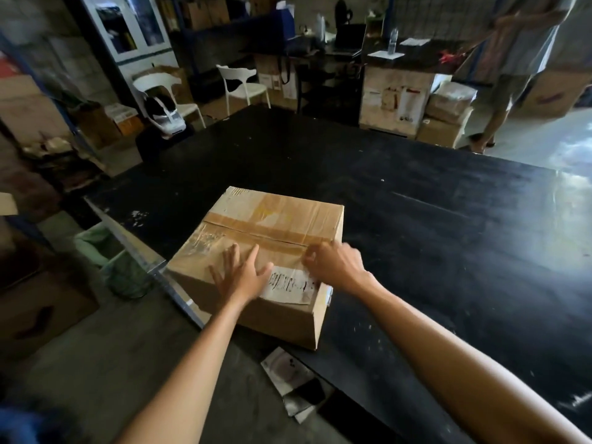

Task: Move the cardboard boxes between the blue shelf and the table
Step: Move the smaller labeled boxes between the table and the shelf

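- Two bare forearms reach in from 6 o'clock toward a taped cardboard box (262,251) at the near left corner of the black table (416,219).
- The left hand (243,274) lies flat on the box's top near its front edge, fingers (231,256) straight and spread, holding nothing.
- The right hand (336,264) rests on the top at about 3 o'clock from the left one, beside a torn white label (288,288); its fingertips are curled down at the brown tape seam, but blur hides whether they pinch anything.
- The box sits square on the table, flaps closed, its front left corner near the table's metal edge strip (141,251).
- On the floor at 6 o'clock, under the table corner, lie some loose papers (288,376).
- At 9 o'clock a brown carton (41,302) stands on the floor.
- Farther off, at 11 o'clock, two white chairs (240,84) stand beyond the table.
- At 1 o'clock, stacked cartons (445,113) sit against a dark counter with a water bottle (392,41) on it.
- At 2 o'clock another person (519,59) stands on the floor, carrying a box.
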